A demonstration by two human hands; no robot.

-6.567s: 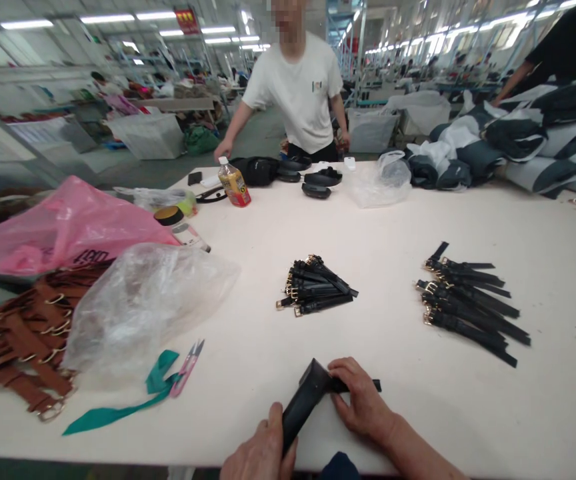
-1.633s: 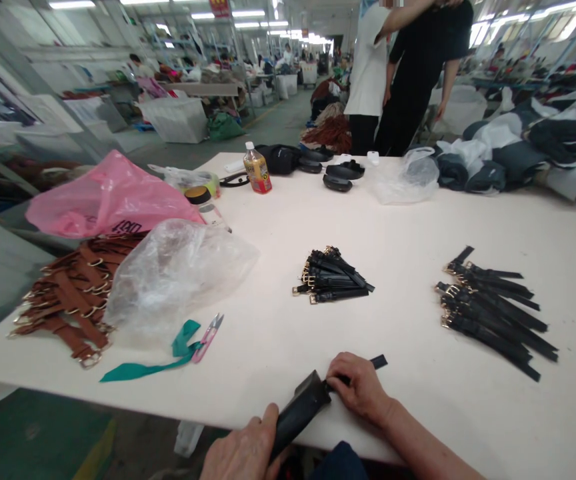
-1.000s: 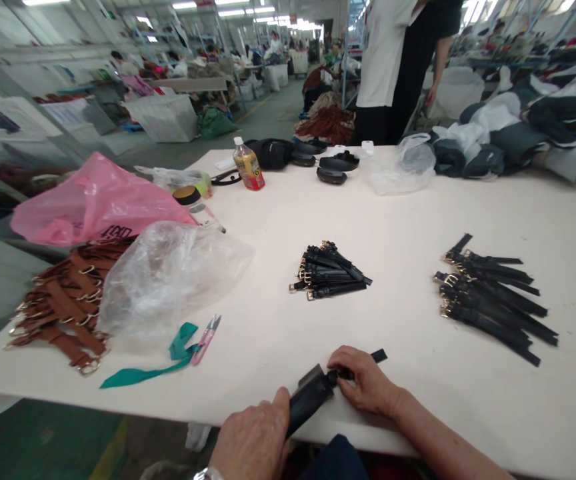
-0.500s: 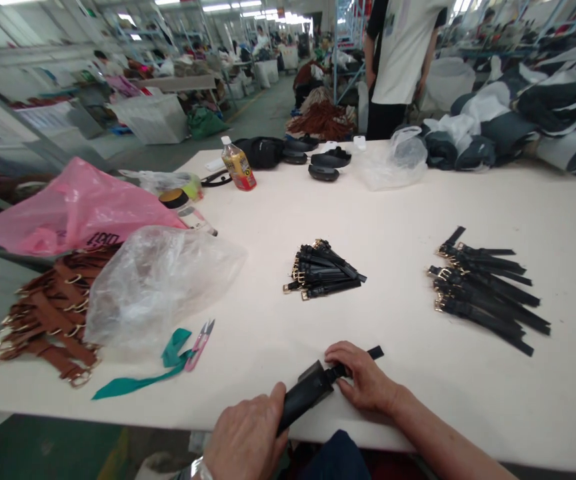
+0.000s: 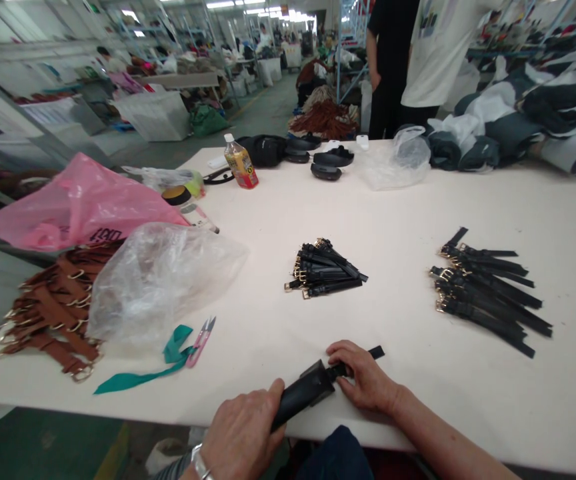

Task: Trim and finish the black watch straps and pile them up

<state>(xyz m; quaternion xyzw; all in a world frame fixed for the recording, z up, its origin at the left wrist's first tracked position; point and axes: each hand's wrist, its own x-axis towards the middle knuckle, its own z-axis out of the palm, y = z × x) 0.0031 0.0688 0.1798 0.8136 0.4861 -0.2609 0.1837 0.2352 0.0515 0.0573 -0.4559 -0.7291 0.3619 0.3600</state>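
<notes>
I'm looking down at the near edge of the white table (image 5: 418, 200), and both hands are busy on 1 piece. My left hand (image 5: 243, 433) is wrapped tight around the lower end of a black sleeve (image 5: 301, 393), which slants up from the table edge toward the right. My right hand (image 5: 365, 380) lies flat over a black strap (image 5: 375, 351), fingers pinching it right where it meets the sleeve's mouth; the strap's tip pokes out past the fingers. The 2 hands are near each other but not touching.

Further up the table, a short bundle of black straps (image 5: 325, 270) sits mid-table, and a longer spread of black straps (image 5: 488, 293) lies well off to the right. On the left I've got pink snips (image 5: 201, 341) touching a green ribbon (image 5: 141, 373), a clear plastic bag (image 5: 161, 280), brown straps (image 5: 53, 313) and a pink bag (image 5: 81, 203).
</notes>
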